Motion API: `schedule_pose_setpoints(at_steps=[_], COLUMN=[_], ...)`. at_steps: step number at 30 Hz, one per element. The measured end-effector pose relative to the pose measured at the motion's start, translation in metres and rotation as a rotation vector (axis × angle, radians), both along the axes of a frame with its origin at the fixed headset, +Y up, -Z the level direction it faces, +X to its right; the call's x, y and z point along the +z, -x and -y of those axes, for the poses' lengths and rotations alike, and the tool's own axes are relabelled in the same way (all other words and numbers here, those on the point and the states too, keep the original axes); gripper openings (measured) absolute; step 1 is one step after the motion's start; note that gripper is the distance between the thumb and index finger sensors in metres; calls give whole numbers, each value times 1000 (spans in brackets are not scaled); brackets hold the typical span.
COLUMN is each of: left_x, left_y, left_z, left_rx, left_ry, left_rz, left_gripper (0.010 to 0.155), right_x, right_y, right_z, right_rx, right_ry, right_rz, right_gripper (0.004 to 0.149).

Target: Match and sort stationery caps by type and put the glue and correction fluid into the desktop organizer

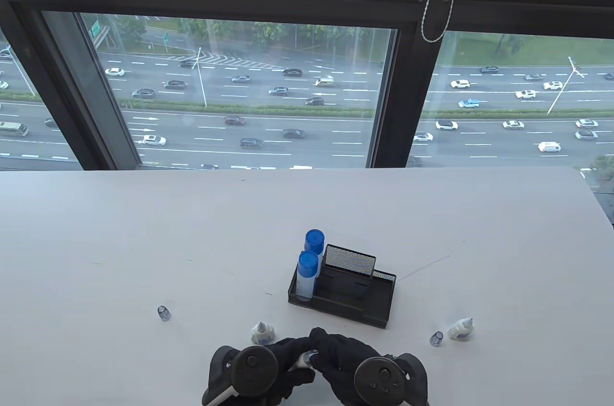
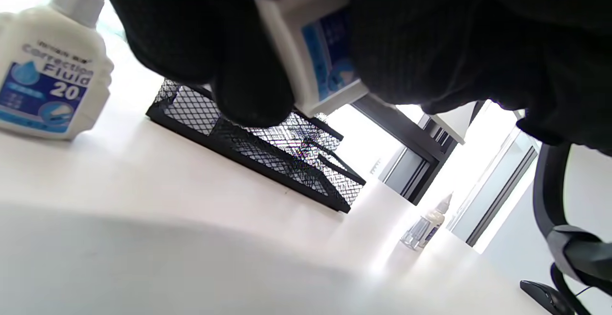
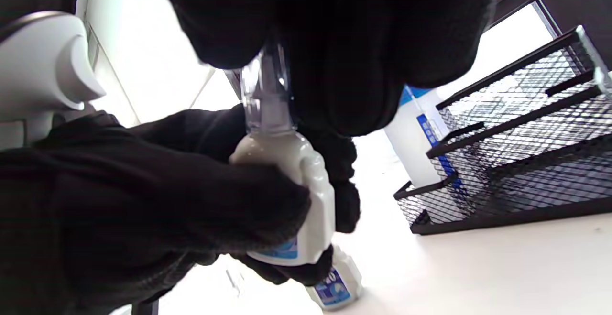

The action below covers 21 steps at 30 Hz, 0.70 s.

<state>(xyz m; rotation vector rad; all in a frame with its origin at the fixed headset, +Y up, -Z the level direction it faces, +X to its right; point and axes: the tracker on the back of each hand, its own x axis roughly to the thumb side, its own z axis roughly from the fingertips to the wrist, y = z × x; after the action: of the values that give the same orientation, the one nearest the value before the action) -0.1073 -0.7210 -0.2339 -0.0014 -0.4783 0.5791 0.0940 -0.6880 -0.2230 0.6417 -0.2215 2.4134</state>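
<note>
The left hand (image 1: 259, 367) gripped a white correction fluid bottle (image 3: 291, 195) around its body, just in front of the black mesh desktop organizer (image 1: 343, 291), holding it steady so the neck pointed toward the other hand. The right hand (image 1: 355, 363) pinched a clear cap (image 3: 265, 95) over the bottle's nozzle; judging by that grip, the cap was being seated or twisted on, and the bottle was not yet ready to go into the organizer.

Two glue sticks with blue caps (image 1: 309, 262) stood upright in the organizer's left compartment, so that part looked finished. A second correction fluid bottle (image 1: 263, 333) lay uncapped on the table (image 1: 144, 233) just in front of the organizer's left corner, beside the left hand. A third bottle (image 1: 461, 329) lay to the organizer's right with a loose clear cap (image 1: 436, 339) just beside it, and another clear cap (image 1: 164, 313) stood well to the organizer's left. Those pairs probably remained to be matched.
</note>
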Motion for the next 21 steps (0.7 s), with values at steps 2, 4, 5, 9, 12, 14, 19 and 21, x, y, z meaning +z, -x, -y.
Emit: schedule_pose_setpoints(at_steps=[2,4,5,9,12,14,19,21], left_x=[1,0,0,-1,0,3,9,8], left_y=[0,1,2,3,1,-1,-2,-1], left_z=[-2,-3,-3,-6,-5,-6,-9,-8], left_rx=[7,-3,-10,-29,-33,-58,-132,-137], left_ry=[-12,-24,-22,-22,-52,-85,-148,-140], left_rz=[-12,-18,-20,11,26,26,18,17], left_gripper=[57,57,57,58,59,60,60,60], right_x=[1,-2,-3,-1,2,3,2,3], right_y=[1,3,2,4,5,5,4,4], right_z=[-1,0,1,2,1,1,3,3], right_rx=[-18,-8,-15,-10,28,40,17,30], right_ry=[-12,-2,13,-9,-32,-48,1,-16], right_rz=[5,-8,-10,-9,23,34,13,21], right_gripper=[48,48,48,49,51,53,59,54])
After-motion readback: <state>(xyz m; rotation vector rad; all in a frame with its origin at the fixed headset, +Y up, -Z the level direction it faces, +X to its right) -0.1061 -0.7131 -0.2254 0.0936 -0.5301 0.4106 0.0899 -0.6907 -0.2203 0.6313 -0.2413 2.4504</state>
